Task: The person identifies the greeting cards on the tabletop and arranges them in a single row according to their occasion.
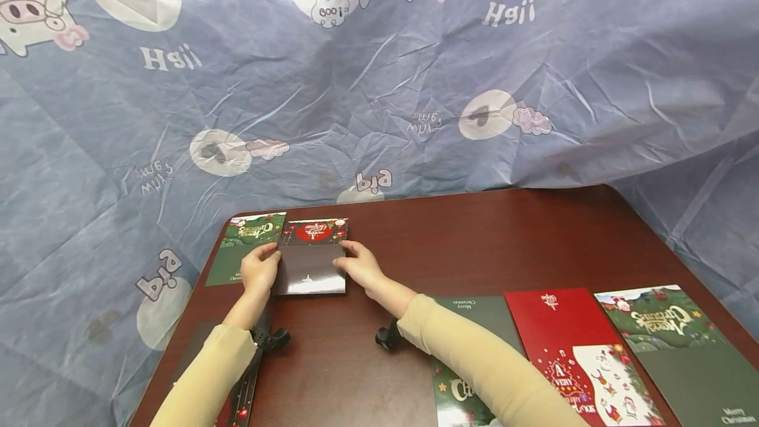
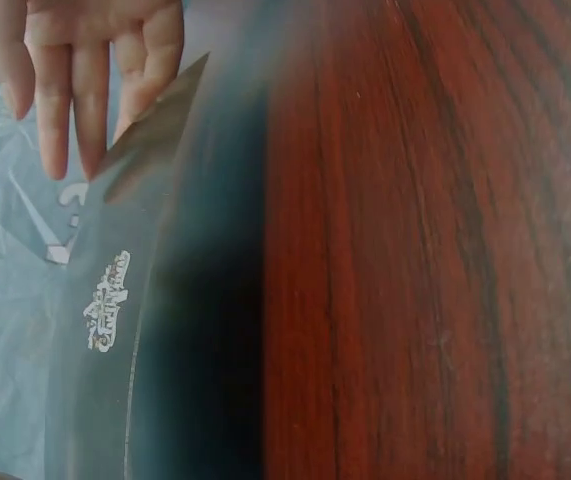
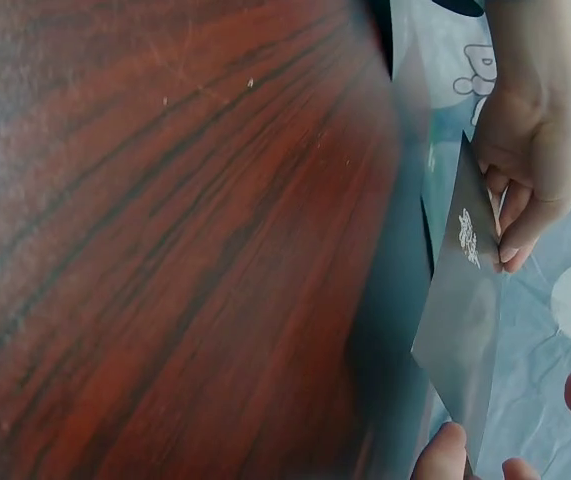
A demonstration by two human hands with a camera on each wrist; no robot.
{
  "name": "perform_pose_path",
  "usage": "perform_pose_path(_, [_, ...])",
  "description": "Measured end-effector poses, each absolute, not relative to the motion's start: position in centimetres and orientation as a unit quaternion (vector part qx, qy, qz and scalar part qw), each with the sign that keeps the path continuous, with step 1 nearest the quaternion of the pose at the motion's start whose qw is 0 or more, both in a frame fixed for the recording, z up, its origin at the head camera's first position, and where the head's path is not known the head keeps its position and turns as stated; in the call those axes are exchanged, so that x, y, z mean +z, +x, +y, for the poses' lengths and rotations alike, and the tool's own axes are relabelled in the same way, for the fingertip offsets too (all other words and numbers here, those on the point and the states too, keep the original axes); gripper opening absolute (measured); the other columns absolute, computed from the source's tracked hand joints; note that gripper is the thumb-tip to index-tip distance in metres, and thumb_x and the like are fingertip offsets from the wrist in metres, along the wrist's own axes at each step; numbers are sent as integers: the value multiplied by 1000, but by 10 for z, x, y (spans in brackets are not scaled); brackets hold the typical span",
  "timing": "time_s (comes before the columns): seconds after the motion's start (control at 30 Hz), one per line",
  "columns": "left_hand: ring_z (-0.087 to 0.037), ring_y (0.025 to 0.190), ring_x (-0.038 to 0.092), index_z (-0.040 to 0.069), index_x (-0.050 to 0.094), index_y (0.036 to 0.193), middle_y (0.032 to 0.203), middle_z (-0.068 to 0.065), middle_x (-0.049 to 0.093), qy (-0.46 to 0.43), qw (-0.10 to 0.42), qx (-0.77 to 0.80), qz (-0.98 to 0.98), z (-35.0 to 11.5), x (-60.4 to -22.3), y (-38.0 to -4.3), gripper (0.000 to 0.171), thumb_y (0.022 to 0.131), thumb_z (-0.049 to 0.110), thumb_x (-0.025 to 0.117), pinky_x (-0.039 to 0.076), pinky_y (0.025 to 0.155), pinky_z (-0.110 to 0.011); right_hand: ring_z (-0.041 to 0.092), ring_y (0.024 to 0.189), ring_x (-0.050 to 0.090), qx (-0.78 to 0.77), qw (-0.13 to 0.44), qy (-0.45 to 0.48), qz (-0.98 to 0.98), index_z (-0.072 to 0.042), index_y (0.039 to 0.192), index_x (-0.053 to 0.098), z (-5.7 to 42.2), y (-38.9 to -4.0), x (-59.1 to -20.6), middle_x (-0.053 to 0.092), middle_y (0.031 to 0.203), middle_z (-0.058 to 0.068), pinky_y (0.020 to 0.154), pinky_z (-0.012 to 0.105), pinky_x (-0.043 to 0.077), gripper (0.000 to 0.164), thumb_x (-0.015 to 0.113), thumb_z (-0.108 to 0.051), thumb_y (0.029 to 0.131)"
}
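Note:
A dark grey Christmas card [image 1: 311,269] lies unfolded toward the table's far left, its upper panel printed with a red circle and ornaments. My left hand [image 1: 261,267] pinches its left edge between thumb and fingers; the right wrist view shows this left hand [image 3: 535,170] clearly. At the opposite edge, my right hand [image 1: 360,267] holds the card with its thumb over the front. In the left wrist view the other fingers of my right hand [image 2: 85,70] extend loosely behind the tilted card [image 2: 115,300]. Directly left of it lies a green Christmas card [image 1: 222,263].
At the right of the brown table [image 1: 474,236] lie a red card [image 1: 536,315], a green card [image 1: 682,361] and another green card [image 1: 474,312], partly under my right sleeve. A dark card [image 1: 246,391] lies near my left forearm. Patterned blue cloth [image 1: 332,104] hangs behind.

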State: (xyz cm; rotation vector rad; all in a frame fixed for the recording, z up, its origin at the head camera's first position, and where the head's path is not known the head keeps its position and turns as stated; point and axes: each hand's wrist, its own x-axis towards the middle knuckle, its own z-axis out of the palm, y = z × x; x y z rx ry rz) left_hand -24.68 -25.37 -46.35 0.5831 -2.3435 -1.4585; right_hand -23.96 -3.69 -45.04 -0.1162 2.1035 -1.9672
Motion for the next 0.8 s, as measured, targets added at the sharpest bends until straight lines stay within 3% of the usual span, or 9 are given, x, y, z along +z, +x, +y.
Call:
perform_pose_path(0.3, [-32, 102, 57, 1, 67, 110, 106, -18, 67, 208, 149, -457, -852, -251, -468, -254, 26, 87, 11, 62, 40, 89, -44, 33, 119, 48, -677, 140, -21, 722, -2, 135, 45, -40, -250, -456, 41, 141, 17, 98, 42, 41, 52, 61, -10, 87])
perform_pose_path(0.6, [-32, 94, 60, 5, 68, 110, 104, -15, 67, 229, 116, -395, -882, -253, -474, -267, 27, 88, 16, 55, 44, 82, -45, 35, 126, 40, -672, 133, 10, 728, -1, 130, 50, -45, -259, -461, 45, 136, 16, 101, 48, 35, 47, 62, -12, 86])
perform_pose_path(0.8, [-33, 96, 59, 6, 67, 112, 104, -14, 67, 238, 116, -391, -881, -255, -476, -275, 33, 87, 17, 49, 44, 83, -46, 34, 124, 42, -679, 130, 22, 722, 0, 130, 49, -49, -265, -462, 46, 134, 18, 101, 46, 35, 48, 62, -12, 85])
